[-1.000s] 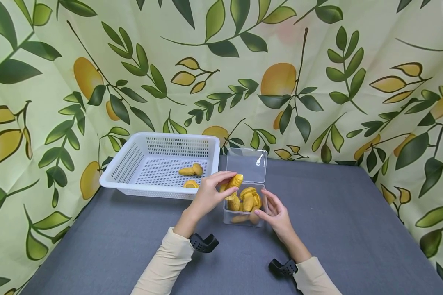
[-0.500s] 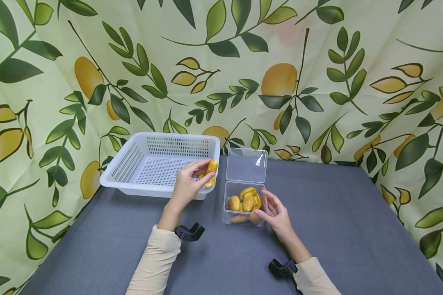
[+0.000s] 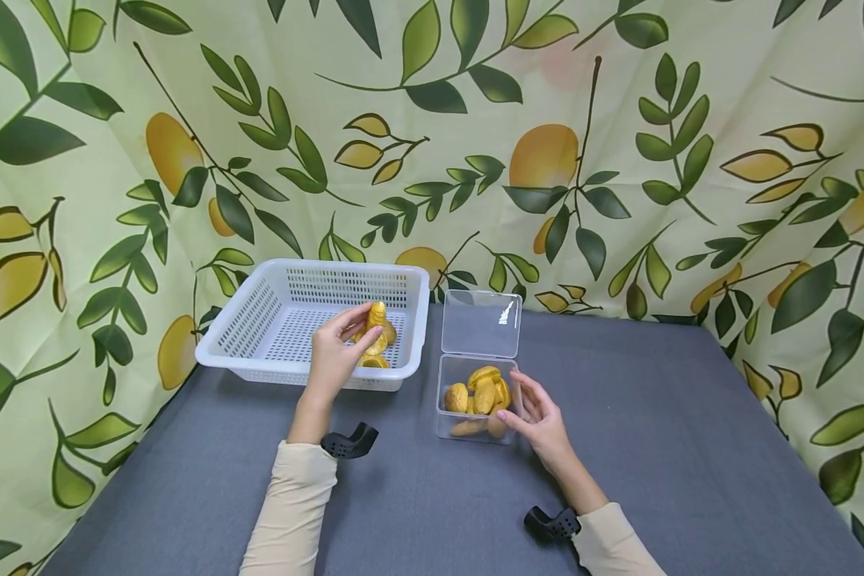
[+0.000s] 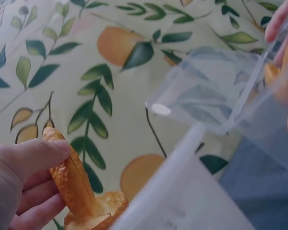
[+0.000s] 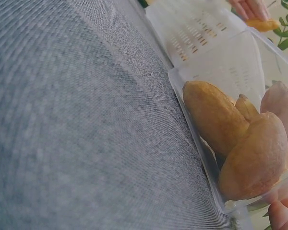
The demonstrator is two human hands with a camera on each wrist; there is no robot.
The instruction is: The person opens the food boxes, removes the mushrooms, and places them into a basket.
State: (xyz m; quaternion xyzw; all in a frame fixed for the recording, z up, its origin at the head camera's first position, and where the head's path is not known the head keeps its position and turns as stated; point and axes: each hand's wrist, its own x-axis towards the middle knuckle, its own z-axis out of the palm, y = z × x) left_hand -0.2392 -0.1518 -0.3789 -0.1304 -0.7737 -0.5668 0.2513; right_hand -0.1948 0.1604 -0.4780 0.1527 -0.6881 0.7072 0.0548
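My left hand [image 3: 334, 348] pinches a yellow-brown mushroom [image 4: 76, 184] by its stem between thumb and fingers, over the right part of the white basket [image 3: 252, 370]. Its cap hangs downward in the left wrist view. Below and behind it in the basket lie another mushroom [image 3: 390, 332] and a yellow curved piece [image 3: 373, 362], partly hidden. My right hand [image 3: 543, 416] rests its thumb and fingers around the right side of a clear plastic box [image 3: 442, 426]. Inside the box are several yellow-brown rounded pieces [image 5: 254, 155].
The box's hinged lid [image 3: 481, 324] stands raised at its back. The basket is left of the box, both on a grey cloth-covered table [image 3: 655, 400]. Behind hangs a leaf-and-fruit patterned cloth [image 3: 461, 120]. A black band [image 3: 351, 442] is on my left wrist.
My left hand has moved left with the mushroom, from above the clear box to over the white basket. My right hand has stayed at the box.
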